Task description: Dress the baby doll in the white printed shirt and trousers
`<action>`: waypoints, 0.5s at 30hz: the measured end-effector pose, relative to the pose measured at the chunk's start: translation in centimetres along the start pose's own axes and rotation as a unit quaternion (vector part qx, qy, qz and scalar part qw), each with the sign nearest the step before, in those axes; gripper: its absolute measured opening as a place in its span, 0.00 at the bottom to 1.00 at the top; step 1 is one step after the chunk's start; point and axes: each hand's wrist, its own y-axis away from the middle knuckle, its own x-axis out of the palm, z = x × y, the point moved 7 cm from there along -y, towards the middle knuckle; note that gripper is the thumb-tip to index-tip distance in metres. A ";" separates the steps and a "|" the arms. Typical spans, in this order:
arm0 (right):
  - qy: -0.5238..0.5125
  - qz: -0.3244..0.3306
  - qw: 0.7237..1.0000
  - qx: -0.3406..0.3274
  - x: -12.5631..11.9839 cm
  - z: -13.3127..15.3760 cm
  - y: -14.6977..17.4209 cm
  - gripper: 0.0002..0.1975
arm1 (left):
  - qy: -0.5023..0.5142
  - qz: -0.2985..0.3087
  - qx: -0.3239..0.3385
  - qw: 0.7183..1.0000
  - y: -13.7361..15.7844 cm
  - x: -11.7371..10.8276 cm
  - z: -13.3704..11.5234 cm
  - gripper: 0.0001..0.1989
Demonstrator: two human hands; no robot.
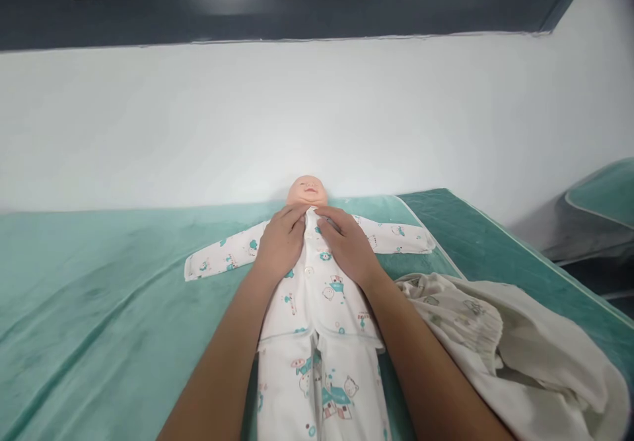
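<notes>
Dressed doll (317,296) face-up, head (307,192) toward wall (307,117), trousers (341,388) toward person.

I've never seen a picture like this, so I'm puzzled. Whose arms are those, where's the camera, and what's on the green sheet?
No machine here, just a person's bare left hand and right hand. The camera sits on that person's head, looking forward and down. A doll lies face up on the green sheet, by the wall. Stretching down from it are a printed top, sleeves spread wide, and matching trousers. Both hands rest high on the top; I can't tell if they pinch it. Bunched pale cloth lies to the right.
</notes>
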 end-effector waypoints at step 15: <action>-0.005 -0.007 1.000 -0.012 -0.1 0.7 0.4 0.13 | 0.023 -0.048 -0.051 0.997 0.1 -0.5 0.9 0.18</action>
